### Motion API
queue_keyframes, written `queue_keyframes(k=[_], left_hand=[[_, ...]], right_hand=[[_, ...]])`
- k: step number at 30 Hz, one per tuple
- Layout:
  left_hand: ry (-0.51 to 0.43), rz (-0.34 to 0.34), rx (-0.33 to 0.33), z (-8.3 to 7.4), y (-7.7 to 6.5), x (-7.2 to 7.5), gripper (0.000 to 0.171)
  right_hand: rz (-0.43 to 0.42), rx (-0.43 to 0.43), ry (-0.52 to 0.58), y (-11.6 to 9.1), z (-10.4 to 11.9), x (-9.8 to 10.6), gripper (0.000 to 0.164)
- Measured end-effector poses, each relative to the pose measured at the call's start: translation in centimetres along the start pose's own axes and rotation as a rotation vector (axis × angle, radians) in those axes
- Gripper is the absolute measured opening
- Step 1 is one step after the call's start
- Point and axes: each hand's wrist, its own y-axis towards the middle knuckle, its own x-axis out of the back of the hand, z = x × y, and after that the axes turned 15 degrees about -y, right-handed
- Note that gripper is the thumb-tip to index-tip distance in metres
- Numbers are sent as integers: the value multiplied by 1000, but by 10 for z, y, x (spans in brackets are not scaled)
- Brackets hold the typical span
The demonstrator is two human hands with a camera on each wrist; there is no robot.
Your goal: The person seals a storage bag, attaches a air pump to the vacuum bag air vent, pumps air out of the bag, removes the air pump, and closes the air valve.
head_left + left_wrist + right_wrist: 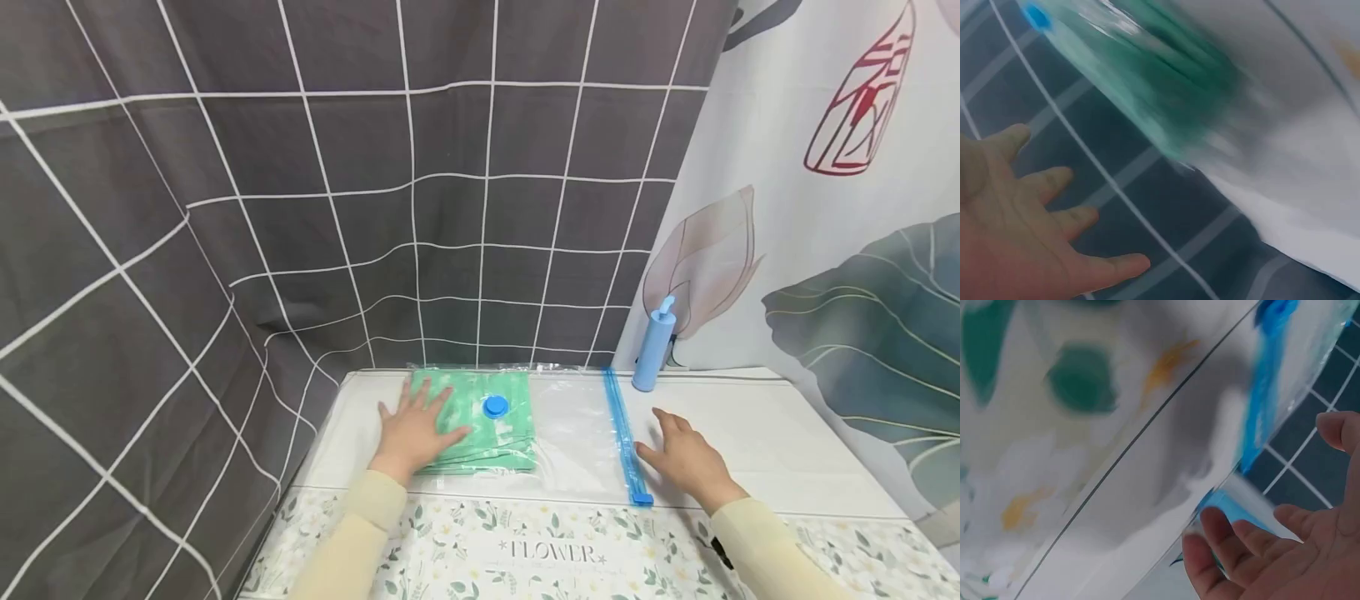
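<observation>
A clear plastic vacuum storage bag (576,446) lies flat across the white tabletop. Inside its left part is folded green fabric (465,446), with a round blue valve (496,407) over it. A blue zip strip with a slider (642,499) at its near end runs down the bag's right side. My left hand (415,432), fingers spread wide, overlaps the left side of the green fabric; the left wrist view shows its palm bare. Just right of the zip strip is my right hand (686,461), fingers loosely extended and thumb toward the strip, holding nothing.
Behind the bag's right end a blue hand pump (654,350) stands upright. A floral mat printed "FLOWER" (551,550) covers the table's near part. Dark gridded cloth (450,217) hangs at the back and left, and a leaf-patterned curtain (840,275) at the right.
</observation>
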Motion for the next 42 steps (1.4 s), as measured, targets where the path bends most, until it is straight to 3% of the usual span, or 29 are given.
queue_keyframes(k=[9, 16, 19, 24, 31, 36, 42], left_hand=[[134, 86, -164, -81, 2, -35, 94], [324, 178, -326, -144, -9, -78, 96], [336, 235, -374, -162, -16, -91, 92], [305, 307, -417, -176, -19, -103, 83], [291, 357, -391, -179, -17, -118, 78], [273, 377, -396, -182, -19, -131, 75], [310, 330, -394, -184, -17, -136, 63]], right_hand=[[136, 25, 155, -8, 19, 10, 85], [233, -78, 262, -17, 19, 13, 85], [263, -121, 336, -19, 19, 10, 86], [339, -198, 520, -18, 16, 3, 85], [412, -234, 667, -20, 9, 0, 82], [471, -233, 729, -21, 7, -3, 60], [506, -126, 724, -22, 12, 0, 31]])
